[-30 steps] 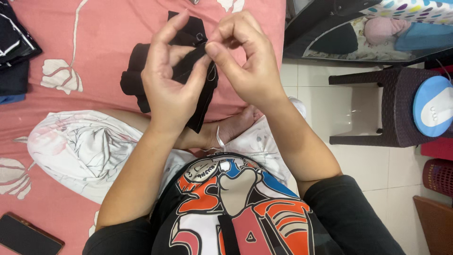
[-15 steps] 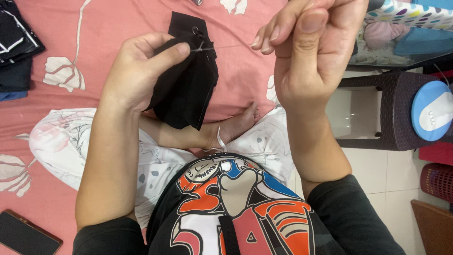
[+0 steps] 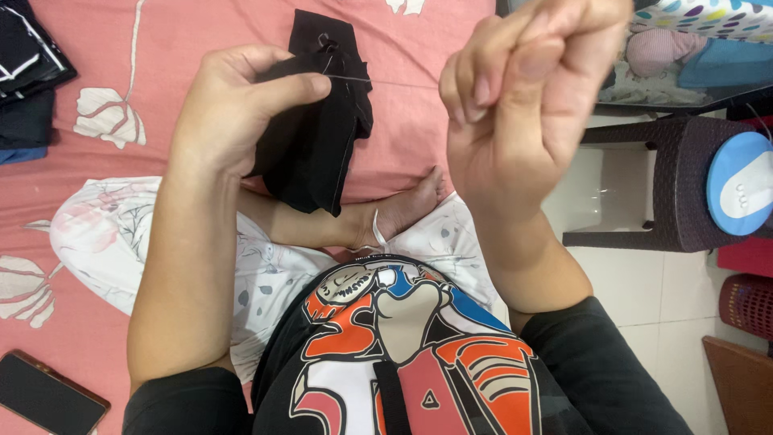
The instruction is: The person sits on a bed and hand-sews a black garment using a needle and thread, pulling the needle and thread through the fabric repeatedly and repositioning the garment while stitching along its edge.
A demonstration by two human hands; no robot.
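Note:
My left hand (image 3: 233, 113) grips a folded piece of black cloth (image 3: 322, 129) and holds it above my crossed legs. A thin thread (image 3: 386, 80) runs taut from the cloth toward my right hand (image 3: 523, 97). That hand is raised up and to the right, close to the camera, with its fingers pinched together on the thread's end. Whether a needle is between the fingers cannot be made out.
I sit on a pink bedsheet with white flowers (image 3: 97, 113). Dark folded clothes (image 3: 28, 72) lie at the top left. A black phone (image 3: 48, 395) rests at the bottom left. A dark plastic stool (image 3: 668, 193) stands on the tiled floor to the right.
My right hand has pulled up and to the right, away from the cloth, drawing the thread out. My left hand has stayed on the cloth.

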